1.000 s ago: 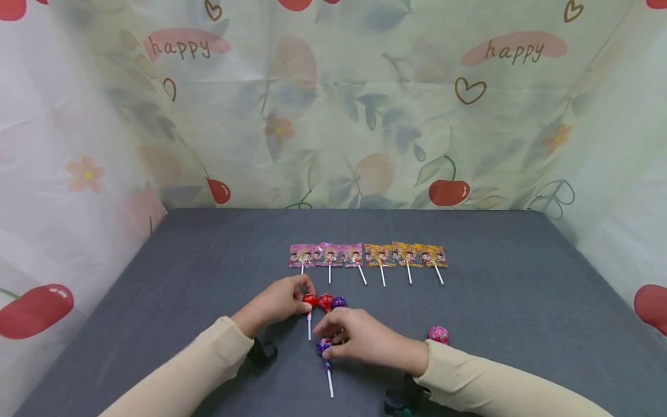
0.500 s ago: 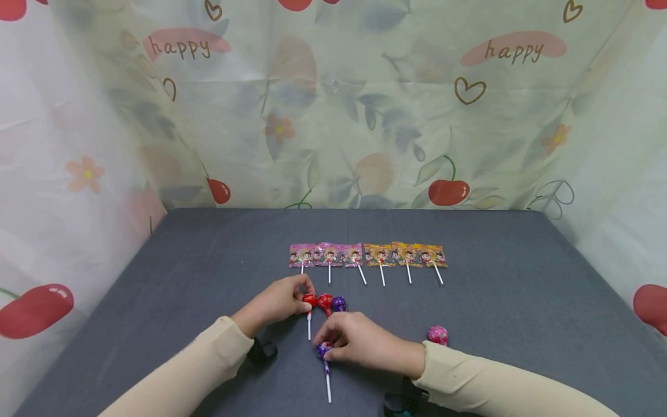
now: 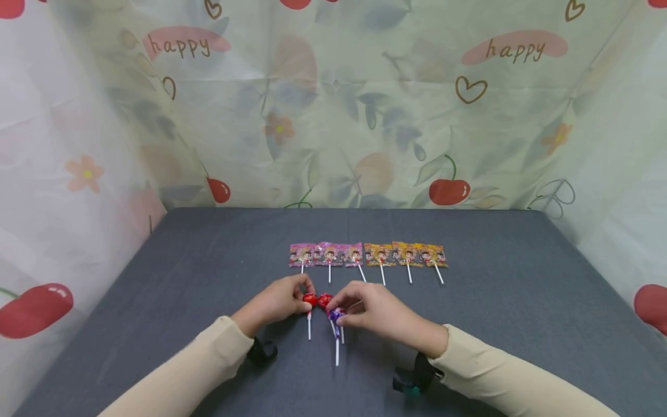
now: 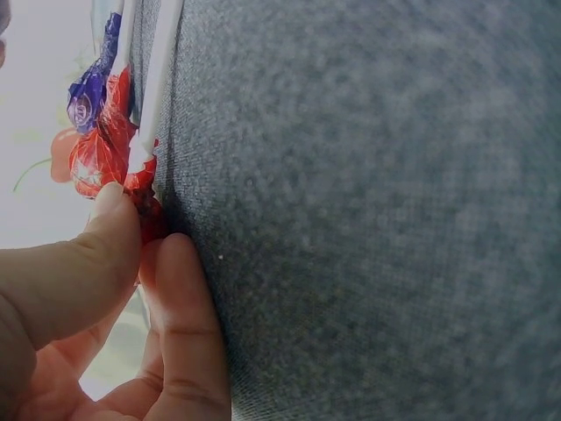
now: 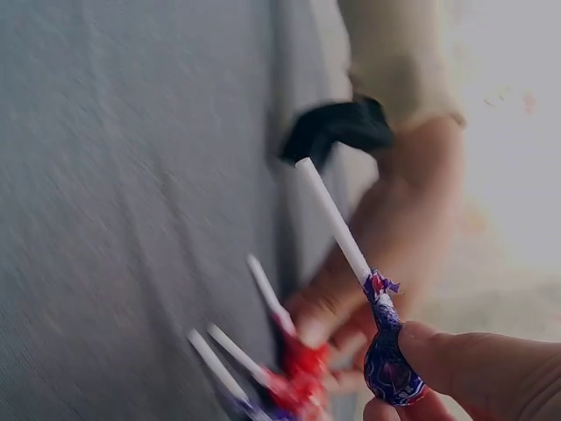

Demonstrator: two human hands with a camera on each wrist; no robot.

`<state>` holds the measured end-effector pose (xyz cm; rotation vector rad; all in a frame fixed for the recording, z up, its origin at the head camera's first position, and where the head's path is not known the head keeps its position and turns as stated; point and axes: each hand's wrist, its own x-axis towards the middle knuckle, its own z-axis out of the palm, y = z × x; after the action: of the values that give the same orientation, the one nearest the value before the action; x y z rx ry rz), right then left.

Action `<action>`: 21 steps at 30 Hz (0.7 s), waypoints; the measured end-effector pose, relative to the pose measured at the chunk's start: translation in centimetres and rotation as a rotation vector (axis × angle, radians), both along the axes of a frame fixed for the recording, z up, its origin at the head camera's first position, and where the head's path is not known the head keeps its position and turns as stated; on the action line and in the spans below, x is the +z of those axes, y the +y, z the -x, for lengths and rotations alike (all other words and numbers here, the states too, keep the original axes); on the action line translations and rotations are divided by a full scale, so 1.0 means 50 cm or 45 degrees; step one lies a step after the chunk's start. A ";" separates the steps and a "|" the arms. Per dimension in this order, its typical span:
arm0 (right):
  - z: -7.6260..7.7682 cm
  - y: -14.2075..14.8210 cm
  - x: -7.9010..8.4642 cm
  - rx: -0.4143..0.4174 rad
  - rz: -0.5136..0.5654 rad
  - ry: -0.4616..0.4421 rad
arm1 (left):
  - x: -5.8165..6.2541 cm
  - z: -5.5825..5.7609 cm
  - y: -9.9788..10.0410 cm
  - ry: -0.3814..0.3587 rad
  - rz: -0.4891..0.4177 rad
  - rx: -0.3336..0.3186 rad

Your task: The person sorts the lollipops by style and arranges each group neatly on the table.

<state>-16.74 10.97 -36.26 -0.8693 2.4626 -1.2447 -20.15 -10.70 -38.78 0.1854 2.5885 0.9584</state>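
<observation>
My left hand (image 3: 278, 299) pinches a red-wrapped lollipop (image 3: 310, 300) by its head, between thumb and fingers, its white stick pointing toward me. Right beside it lies a second red lollipop (image 3: 324, 301). My right hand (image 3: 377, 313) holds a purple-wrapped lollipop (image 3: 336, 316) by the head, stick toward me, overlapping the lying ones in the head view. In the right wrist view it is raised above the table. Another purple lollipop (image 4: 85, 101), next to the second red one in the left wrist view, is mostly hidden behind my right hand in the head view.
Farther back on the dark table (image 3: 219, 243) runs a row of flat-packed lollipops, pink packets (image 3: 329, 253) on the left and orange packets (image 3: 407, 253) on the right. A printed curtain (image 3: 333, 116) hangs behind the table and at both sides.
My right hand has carried the purple lollipop forward and slightly right, up to the red ones. A pink lollipop at the right is now hidden behind my right arm. The left hand stays put.
</observation>
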 end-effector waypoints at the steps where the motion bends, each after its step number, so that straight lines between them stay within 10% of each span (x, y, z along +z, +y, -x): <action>1: 0.005 0.004 0.003 -0.020 0.005 0.011 | 0.000 0.000 0.000 0.000 0.002 -0.001; 21: 0.074 0.042 -0.047 -0.219 -0.079 -0.015 | 0.001 0.001 0.001 -0.003 0.027 -0.003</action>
<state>-20.44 13.06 -38.63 -0.6439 2.5978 -1.2151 -20.22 -10.66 -38.73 0.1819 2.5945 0.9293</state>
